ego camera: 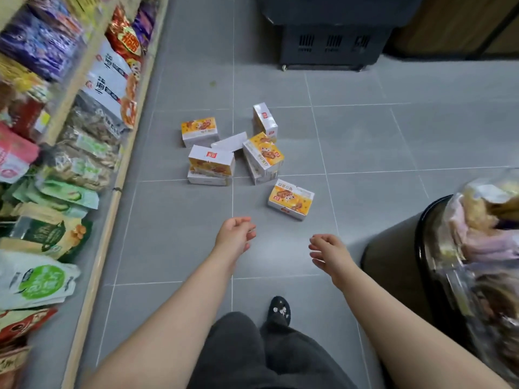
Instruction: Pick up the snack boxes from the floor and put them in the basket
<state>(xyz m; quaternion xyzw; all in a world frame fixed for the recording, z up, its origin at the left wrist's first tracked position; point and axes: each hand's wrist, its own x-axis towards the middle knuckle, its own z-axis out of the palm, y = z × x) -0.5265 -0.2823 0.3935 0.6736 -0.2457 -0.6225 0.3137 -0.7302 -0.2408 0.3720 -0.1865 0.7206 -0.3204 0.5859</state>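
Several yellow-and-white snack boxes lie scattered on the grey tiled floor ahead of me. The nearest box [291, 199] lies apart at the right. A stacked pair [211, 165] sits to the left, another box [199, 131] behind it, a tilted box [263, 154] in the middle and an upright one [264, 120] at the back. My left hand [235, 233] and my right hand [328, 251] are stretched out above the floor, short of the boxes. Their fingers are loosely curled and hold nothing. No basket is in view.
A wooden shelf [92, 242] full of snack bags runs along the left. A black round bin [432, 248] holding wrapped goods stands at the right. A dark wheeled cabinet [325, 46] stands at the back. My foot [279, 308] is on the floor below.
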